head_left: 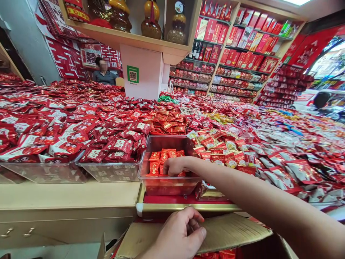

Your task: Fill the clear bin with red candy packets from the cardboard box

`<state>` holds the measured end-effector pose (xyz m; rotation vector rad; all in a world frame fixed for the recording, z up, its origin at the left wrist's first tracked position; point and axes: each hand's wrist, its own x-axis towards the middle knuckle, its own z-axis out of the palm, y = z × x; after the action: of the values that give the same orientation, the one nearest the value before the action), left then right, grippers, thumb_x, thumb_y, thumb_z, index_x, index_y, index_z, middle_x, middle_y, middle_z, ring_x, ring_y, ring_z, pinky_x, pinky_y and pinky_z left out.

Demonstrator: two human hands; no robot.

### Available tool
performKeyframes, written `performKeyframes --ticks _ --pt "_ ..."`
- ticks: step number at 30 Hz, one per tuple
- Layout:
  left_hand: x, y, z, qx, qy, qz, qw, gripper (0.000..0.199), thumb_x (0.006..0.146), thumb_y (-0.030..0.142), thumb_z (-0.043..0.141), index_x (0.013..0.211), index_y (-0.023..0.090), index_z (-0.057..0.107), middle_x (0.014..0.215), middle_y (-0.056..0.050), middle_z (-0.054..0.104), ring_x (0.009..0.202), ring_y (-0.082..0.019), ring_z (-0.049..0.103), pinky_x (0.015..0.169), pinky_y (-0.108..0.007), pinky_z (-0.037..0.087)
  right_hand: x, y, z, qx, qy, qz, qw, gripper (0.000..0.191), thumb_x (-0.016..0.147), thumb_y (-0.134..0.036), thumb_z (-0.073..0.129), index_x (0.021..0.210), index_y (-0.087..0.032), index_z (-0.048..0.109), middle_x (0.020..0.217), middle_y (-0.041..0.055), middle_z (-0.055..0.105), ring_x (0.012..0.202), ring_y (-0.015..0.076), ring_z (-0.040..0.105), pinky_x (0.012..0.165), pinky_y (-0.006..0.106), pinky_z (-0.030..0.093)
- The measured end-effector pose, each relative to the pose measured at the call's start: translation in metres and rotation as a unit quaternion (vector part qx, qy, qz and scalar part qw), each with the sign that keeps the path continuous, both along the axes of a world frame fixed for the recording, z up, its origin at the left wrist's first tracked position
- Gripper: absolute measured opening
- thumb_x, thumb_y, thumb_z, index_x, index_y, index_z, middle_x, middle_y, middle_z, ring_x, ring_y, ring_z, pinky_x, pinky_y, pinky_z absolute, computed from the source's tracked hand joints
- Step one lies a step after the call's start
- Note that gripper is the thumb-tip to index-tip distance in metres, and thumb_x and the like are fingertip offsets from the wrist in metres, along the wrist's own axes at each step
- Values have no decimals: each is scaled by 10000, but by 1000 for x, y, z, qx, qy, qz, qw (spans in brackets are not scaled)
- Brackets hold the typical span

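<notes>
My right hand [174,166] reaches from the right into a clear plastic bin [168,184]. It is bent down over small red candy packets [154,167] with gold lettering that lie in the bin. Its fingertips are hidden, so whether it grips a packet does not show. In the foreground, my left hand [181,233] hovers over or rests on a cardboard box flap [229,233]. Its fingers are loosely curled, the thumb stands apart from the index finger, and nothing shows between them. Below the flap, more red packets [228,254] are partly visible inside the box.
Bins of dark red packets [118,145] stand left of the bin. Durian-labelled packets [215,156] are heaped to its right. A gold-edged counter rim [188,207] runs in front. A white pillar [145,72] rises behind, and a person [105,73] sits at the back left.
</notes>
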<state>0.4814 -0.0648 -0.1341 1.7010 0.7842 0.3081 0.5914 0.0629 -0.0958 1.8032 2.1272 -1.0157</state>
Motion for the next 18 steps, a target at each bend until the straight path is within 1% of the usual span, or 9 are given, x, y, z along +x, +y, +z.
performKeyframes --ticks 3,5,8,14,18 --pt "2 2 -1 -5 0 -6 1000 216 707 232 496 892 139 558 659 30 487 588 -104 425 570 -220 352 0 5 1 23 0 15 1000 497 602 3 436 1048 -138 603 992 57 650 739 126 600 487 147 419" --pt "2 3 -1 -9 2 -9 1000 221 703 232 497 891 133 559 650 30 483 575 -103 418 557 -220 347 -1 7 2 37 -10 23 999 512 599 8 439 1067 -129 595 1023 73 641 800 151 599 531 165 440" --pt "1 2 0 -9 8 -5 1000 224 702 235 498 891 134 560 652 29 484 578 -105 417 560 -222 347 -3 8 3 37 -22 37 998 491 592 11 455 1035 -123 618 999 80 651 823 174 597 556 185 451" --pt "0 0 1 -11 13 -8 1000 232 696 239 499 892 133 564 645 30 480 570 -106 409 561 -223 353 -5 4 0 13 0 58 998 411 674 -50 434 1030 -136 620 948 53 666 736 123 603 509 146 440" --pt "2 1 -1 10 13 -7 1000 222 683 215 505 879 137 575 642 29 492 593 -111 429 577 -219 354 -8 5 -2 18 -17 88 996 359 659 -71 466 953 -131 663 905 65 678 767 161 603 518 170 422"
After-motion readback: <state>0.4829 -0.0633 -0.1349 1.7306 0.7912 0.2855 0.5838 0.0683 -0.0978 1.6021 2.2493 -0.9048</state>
